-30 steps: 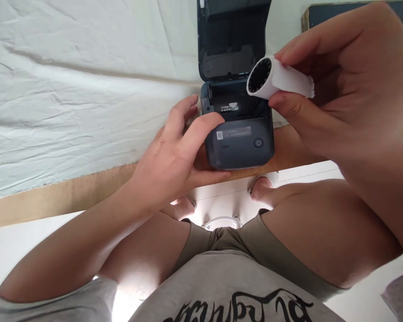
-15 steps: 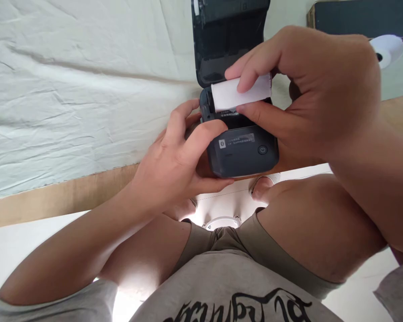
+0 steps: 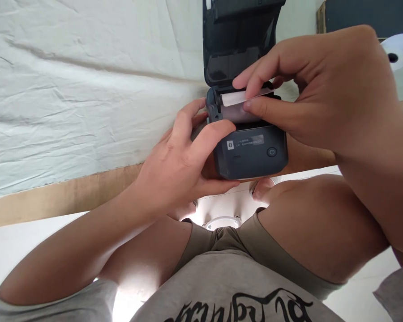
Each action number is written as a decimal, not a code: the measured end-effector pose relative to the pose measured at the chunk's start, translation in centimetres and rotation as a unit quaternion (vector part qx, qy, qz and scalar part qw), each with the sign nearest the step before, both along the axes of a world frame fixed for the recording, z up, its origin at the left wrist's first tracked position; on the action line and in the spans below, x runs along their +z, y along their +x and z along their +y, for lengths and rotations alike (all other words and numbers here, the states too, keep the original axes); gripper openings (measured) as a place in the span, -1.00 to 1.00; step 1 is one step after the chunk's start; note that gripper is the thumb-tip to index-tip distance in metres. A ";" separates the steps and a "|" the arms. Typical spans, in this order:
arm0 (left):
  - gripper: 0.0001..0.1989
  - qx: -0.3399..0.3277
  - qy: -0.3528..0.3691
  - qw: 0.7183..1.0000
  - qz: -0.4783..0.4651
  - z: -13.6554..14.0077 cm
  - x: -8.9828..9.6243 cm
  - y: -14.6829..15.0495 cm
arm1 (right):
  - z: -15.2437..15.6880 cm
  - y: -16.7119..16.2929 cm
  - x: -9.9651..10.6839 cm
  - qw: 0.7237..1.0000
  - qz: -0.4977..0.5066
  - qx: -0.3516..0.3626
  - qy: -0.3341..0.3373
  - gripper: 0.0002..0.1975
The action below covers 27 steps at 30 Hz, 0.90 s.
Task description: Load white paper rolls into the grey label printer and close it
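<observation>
A dark grey portable label printer lies near the table's front edge, its lid raised at the back. My left hand grips the printer's left side, index finger on its top and thumb along the front. A white paper roll sits in the open compartment. My right hand is above the compartment, thumb and fingers pinching the roll's loose paper end. The right end of the roll is hidden behind that hand. A power button and a label strip show on the printer's front panel.
Pale green cloth covers the table, creased at left, with a wooden edge in front. Another white paper roll stands at right, beside a dark rectangular object at the back right. My legs are below the table edge.
The roll has gone down into the compartment, and its paper end is now lifted between my right fingers. The printer and both hands have shifted slightly to the right.
</observation>
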State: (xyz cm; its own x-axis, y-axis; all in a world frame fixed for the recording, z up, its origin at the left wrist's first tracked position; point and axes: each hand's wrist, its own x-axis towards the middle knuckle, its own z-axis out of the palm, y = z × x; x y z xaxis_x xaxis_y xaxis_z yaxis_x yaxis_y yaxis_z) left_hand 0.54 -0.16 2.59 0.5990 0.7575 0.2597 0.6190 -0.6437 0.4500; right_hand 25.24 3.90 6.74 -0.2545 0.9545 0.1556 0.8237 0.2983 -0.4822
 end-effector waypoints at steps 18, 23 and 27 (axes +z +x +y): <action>-0.38 -0.046 0.005 0.999 -0.024 0.3 -0.4 -0.6 | -1.6 1.8 -1.7 0.949 0.111 0.260 0.140 -0.95; -0.41 -0.074 0.031 0.996 -0.036 0.4 -0.7 -0.6 | -1.4 2.2 -2.0 0.940 0.128 0.290 0.125 -0.92; -0.48 -0.085 0.026 0.995 -0.050 0.5 -0.7 -0.5 | -1.6 2.2 -1.7 0.965 0.114 0.146 0.183 -0.72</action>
State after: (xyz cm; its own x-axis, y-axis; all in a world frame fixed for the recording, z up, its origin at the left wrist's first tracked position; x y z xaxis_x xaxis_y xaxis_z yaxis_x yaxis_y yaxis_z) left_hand 0.00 0.32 1.93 0.6859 0.6320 0.3607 0.4540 -0.7590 0.4667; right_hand 27.39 2.26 5.05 -0.4237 0.7172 0.5533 0.5637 0.6869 -0.4587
